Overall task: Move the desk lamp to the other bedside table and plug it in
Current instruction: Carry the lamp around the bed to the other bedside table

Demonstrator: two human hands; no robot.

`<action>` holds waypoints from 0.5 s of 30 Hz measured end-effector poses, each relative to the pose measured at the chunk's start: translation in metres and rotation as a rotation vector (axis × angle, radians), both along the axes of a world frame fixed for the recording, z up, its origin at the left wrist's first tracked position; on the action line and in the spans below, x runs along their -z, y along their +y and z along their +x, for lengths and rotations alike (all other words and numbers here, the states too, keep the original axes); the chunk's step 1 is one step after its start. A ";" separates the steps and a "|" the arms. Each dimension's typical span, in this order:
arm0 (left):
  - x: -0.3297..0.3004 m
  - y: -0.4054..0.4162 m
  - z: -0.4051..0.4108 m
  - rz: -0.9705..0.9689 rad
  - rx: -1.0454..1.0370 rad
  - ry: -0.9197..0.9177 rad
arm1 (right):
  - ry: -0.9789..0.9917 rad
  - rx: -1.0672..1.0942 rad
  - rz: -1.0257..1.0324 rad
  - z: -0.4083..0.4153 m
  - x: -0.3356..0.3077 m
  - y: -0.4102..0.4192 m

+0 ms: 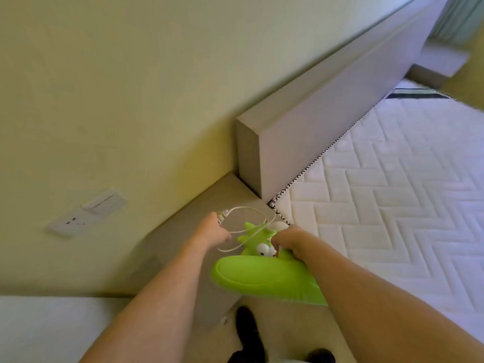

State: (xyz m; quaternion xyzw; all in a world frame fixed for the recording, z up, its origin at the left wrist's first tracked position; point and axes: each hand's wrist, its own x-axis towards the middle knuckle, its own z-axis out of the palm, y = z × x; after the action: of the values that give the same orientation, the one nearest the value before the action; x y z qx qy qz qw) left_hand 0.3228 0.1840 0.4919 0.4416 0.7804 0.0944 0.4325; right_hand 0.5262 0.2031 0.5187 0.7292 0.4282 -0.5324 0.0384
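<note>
The desk lamp is bright green with a cartoon face and a long oval head. My right hand is closed on its body, holding it over the bedside table. A white cord loops from the lamp to my left hand, which grips the cord near its white plug. A wall socket sits on the wall to the left, apart from the plug.
A light switch is mounted just above the socket. The grey headboard runs along the wall to the right, with a white quilted mattress beside it. Another bedside table stands at the far end.
</note>
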 end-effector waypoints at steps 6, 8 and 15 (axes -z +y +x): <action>-0.015 0.033 0.156 0.055 0.318 -0.014 | 0.019 0.332 0.018 0.142 0.002 -0.034; -0.013 0.030 0.219 0.067 0.436 -0.042 | 0.015 0.462 0.031 0.197 0.006 -0.057; 0.003 -0.011 0.390 0.033 0.833 0.016 | 0.039 0.814 0.021 0.343 0.022 -0.159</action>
State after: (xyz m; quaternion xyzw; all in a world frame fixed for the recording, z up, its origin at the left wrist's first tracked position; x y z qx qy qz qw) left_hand 0.7127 0.1732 0.4888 0.7272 0.5367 -0.0797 0.4204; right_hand 0.8694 0.0436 0.4968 0.8292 0.1106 -0.5136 -0.1908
